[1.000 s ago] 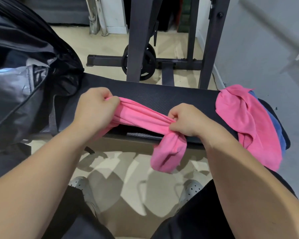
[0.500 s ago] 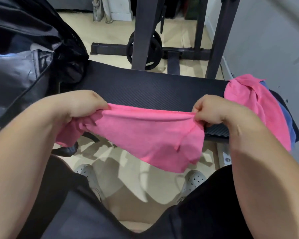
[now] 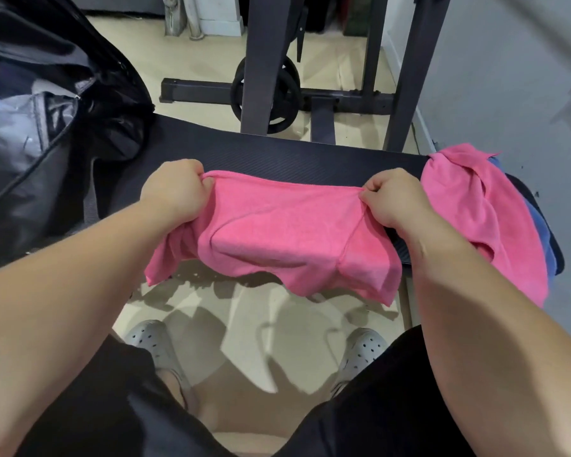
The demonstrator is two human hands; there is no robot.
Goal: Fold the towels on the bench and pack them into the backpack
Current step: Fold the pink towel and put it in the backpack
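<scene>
A pink towel point(image 3: 284, 235) is stretched flat between my hands over the front half of the black bench point(image 3: 277, 156). My left hand point(image 3: 175, 192) grips its upper left corner and my right hand point(image 3: 393, 199) pinches its upper right corner. The towel's lower edge hangs past the bench's front edge. A second pink towel point(image 3: 468, 199) lies crumpled on the bench's right end, with a blue towel point(image 3: 541, 232) under it. The open black backpack point(image 3: 47, 120) stands on the bench's left end, its grey lining showing.
Behind the bench stands a dark metal rack point(image 3: 261, 61) with a weight plate point(image 3: 267, 94) on the tiled floor. A grey wall point(image 3: 508, 77) runs along the right. My legs and grey clogs point(image 3: 152, 341) are below the bench's front edge.
The towel was bunched into a twisted rope between my hands; my hands have moved apart and spread it wide, and its top edge now lies over the bench.
</scene>
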